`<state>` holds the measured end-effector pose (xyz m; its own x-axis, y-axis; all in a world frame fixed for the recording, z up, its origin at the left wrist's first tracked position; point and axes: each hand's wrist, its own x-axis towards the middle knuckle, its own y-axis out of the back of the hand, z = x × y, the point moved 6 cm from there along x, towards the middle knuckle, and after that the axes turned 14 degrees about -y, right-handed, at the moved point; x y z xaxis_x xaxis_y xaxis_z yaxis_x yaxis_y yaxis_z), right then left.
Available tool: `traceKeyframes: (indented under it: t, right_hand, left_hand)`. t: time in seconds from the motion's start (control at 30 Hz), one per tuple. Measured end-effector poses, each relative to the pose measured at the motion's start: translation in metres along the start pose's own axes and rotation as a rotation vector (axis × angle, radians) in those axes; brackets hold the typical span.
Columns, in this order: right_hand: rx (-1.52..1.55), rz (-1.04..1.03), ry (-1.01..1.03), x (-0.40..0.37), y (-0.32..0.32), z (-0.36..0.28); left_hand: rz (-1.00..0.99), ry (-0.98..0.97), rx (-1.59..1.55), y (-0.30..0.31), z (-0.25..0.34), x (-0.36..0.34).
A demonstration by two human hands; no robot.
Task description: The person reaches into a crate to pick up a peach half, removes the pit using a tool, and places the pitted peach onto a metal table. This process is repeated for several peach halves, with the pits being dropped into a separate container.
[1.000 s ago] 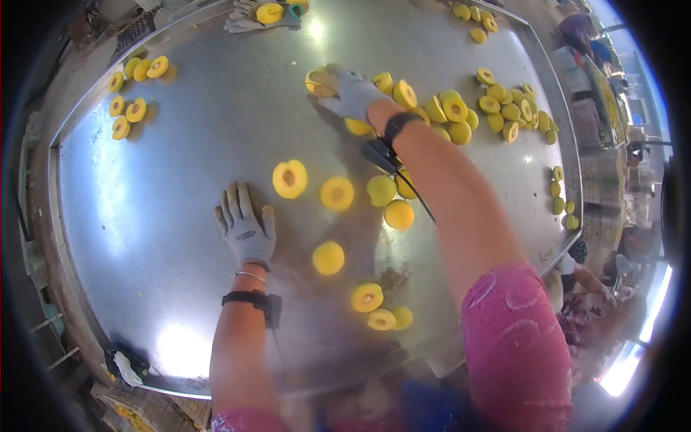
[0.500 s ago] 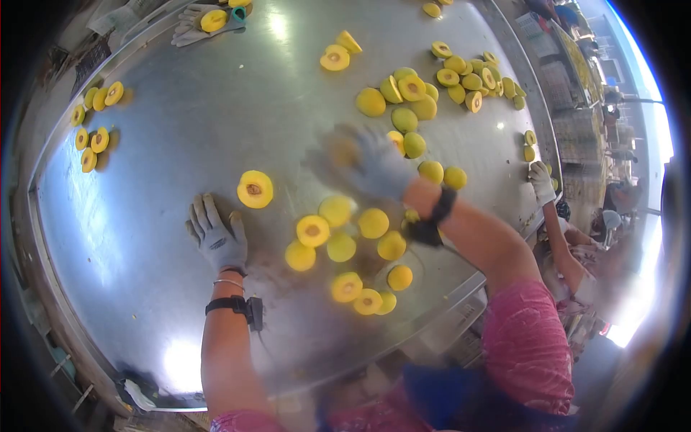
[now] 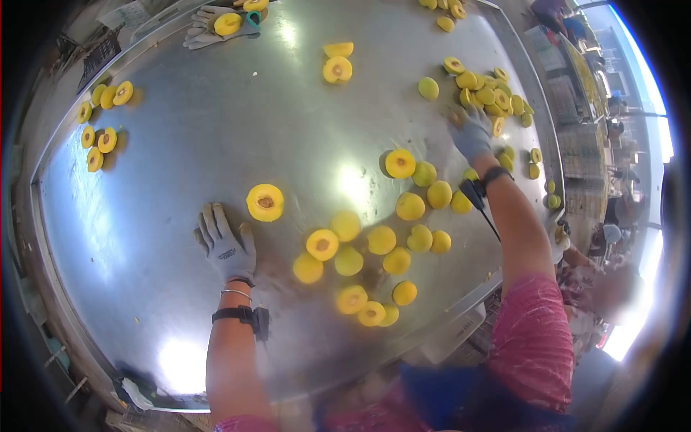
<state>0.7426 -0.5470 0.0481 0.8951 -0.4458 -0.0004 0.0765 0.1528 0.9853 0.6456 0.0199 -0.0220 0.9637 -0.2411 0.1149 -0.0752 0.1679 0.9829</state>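
Note:
My left hand (image 3: 227, 245), in a grey glove, lies flat on the metal table with its fingers spread. Just beyond it rests a yellow peach half (image 3: 265, 202), cut side up with the pit cavity showing. My right hand (image 3: 472, 133), also gloved, reaches out at the near side of a heap of peach halves (image 3: 486, 95); its fingers look stretched out, slightly blurred, and I see nothing held in them. Between my arms lie several more peach halves (image 3: 349, 261), some cut side up, others skin side up. Another peach half (image 3: 400, 164) faces up nearer the middle.
Small groups of peach halves lie at the left edge (image 3: 106, 140), the far middle (image 3: 337, 70) and the right edge (image 3: 534, 171). A spare pair of gloves (image 3: 209, 30) sits at the far left with fruit on it. Another person (image 3: 576, 277) is beyond the right edge.
My right hand has swept from the table's middle to the right heap. Peach halves near the middle have shifted towards me. The other person's gloved hand has left the right edge. My left hand stays flat.

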Motion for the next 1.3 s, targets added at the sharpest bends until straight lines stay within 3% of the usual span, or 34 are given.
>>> traceKeyframes:
  t: [0.07, 0.1, 0.13, 0.17, 0.23, 0.33, 0.4, 0.47, 0.53, 0.6, 0.7, 0.73, 0.8, 0.83, 0.9, 0.93, 1.0, 1.03, 1.1, 1.13, 1.17, 1.23, 1.3]
  right_hand:
    - [0.134, 0.159, 0.201, 0.045, -0.008, -0.067]
    - [0.305, 0.069, 0.226, 0.052, 0.021, -0.127]
    - [0.441, 0.111, 0.286, 0.072, 0.015, -0.172]
    - [0.545, -0.024, 0.333, 0.072, 0.033, -0.217]
    - [0.333, -0.087, 0.344, 0.089, 0.011, -0.275]
    - [0.320, -0.085, 0.367, 0.055, -0.004, -0.265]
    - [0.554, -0.200, 0.329, 0.001, 0.002, -0.213]
    - [0.558, -0.235, 0.343, -0.071, 0.007, -0.164]
    - [0.400, -0.176, 0.510, -0.141, -0.020, -0.115]
    - [0.229, -0.242, 0.730, -0.200, -0.001, -0.091]
    - [0.722, -0.409, 0.560, -0.170, 0.007, -0.073]
    - [0.852, -0.476, 0.359, -0.142, 0.009, -0.071]
    - [0.552, -0.320, 0.148, -0.042, -0.020, -0.062]
    - [0.315, -0.056, 0.312, -0.004, -0.013, -0.067]
    - [0.094, 0.086, 0.202, 0.064, -0.035, -0.061]
    - [0.153, -0.006, 0.147, 0.069, -0.048, -0.057]
    - [0.259, -0.187, 0.021, 0.061, -0.068, -0.046]
    - [0.261, -0.074, 0.062, 0.030, -0.058, -0.049]
    - [0.338, -0.210, 0.071, -0.048, -0.038, -0.042]
    - [0.460, -0.322, 0.153, -0.079, -0.066, -0.025]
    - [0.506, -0.180, 0.388, -0.125, -0.050, -0.021]
    - [0.548, -0.298, 0.561, -0.189, -0.008, -0.023]
    - [0.661, -0.297, 0.399, -0.197, 0.017, -0.003]
  left_hand:
    - [-0.011, -0.010, 0.002, 0.002, 0.001, 0.001]
    - [-0.016, -0.011, 0.011, 0.002, 0.002, 0.002]
    - [-0.024, -0.013, 0.020, 0.002, 0.003, 0.002]
    - [-0.020, -0.015, 0.018, 0.003, 0.003, 0.002]
    - [-0.015, -0.026, 0.004, 0.004, 0.004, 0.002]
    - [-0.003, -0.030, 0.005, 0.003, 0.004, 0.002]
    - [0.006, -0.020, 0.002, 0.001, 0.001, 0.002]
    - [0.011, -0.023, -0.002, 0.000, 0.000, -0.002]
    - [0.033, -0.021, 0.007, -0.002, 0.000, -0.001]
    - [0.051, -0.027, -0.003, -0.003, -0.001, -0.001]
    - [0.048, -0.026, 0.001, -0.006, -0.002, -0.005]
    - [0.043, -0.030, 0.003, -0.004, -0.001, -0.005]
    - [0.056, -0.038, 0.012, -0.004, 0.002, 0.001]
    - [0.058, -0.043, 0.019, -0.005, 0.001, 0.000]
    - [0.056, -0.040, 0.037, -0.004, 0.001, -0.004]
    - [0.053, -0.043, 0.042, -0.003, 0.002, -0.002]
    - [0.045, -0.060, 0.051, -0.006, 0.003, -0.004]
    - [0.049, -0.061, 0.056, -0.008, 0.002, -0.005]
    - [0.060, -0.064, 0.065, -0.009, 0.001, -0.005]
    - [0.063, -0.067, 0.072, -0.009, 0.000, -0.005]
    - [0.067, -0.071, 0.079, -0.009, 0.000, -0.005]
    - [0.069, -0.076, 0.082, -0.011, -0.001, -0.006]
    - [0.074, -0.086, 0.088, -0.013, -0.002, -0.007]
